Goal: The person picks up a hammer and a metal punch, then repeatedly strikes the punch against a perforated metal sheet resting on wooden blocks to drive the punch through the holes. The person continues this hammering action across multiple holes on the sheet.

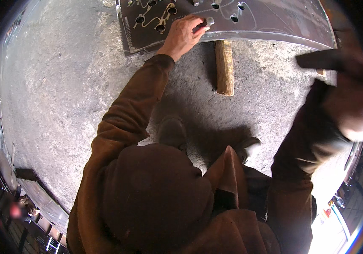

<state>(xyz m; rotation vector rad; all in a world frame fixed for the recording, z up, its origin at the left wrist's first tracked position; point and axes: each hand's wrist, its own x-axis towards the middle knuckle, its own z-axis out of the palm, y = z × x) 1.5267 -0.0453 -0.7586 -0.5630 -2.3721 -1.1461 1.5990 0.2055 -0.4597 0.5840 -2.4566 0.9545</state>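
Right hand point(351, 95) was blurred beside a dark tool point(319, 60); couldn't tell its grip. Left hand point(184, 34), ahead and left, pinched a small metal piece point(209, 20) at the plate point(274, 21). Risks: weak pinch could've let the piece skid; stray tool swing could've hit that hand. Counted: one wood block point(225, 70) right of and nearer than left hand, one plate below it, at least seven holes point(234, 18) around it.

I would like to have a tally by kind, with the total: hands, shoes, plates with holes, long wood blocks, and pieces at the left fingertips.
Hands: 2 (left hand; right hand, blurred)
Shoes: 2
Holed plate: 1
Long wood block: 1
Pale piece: 1
Total: 7
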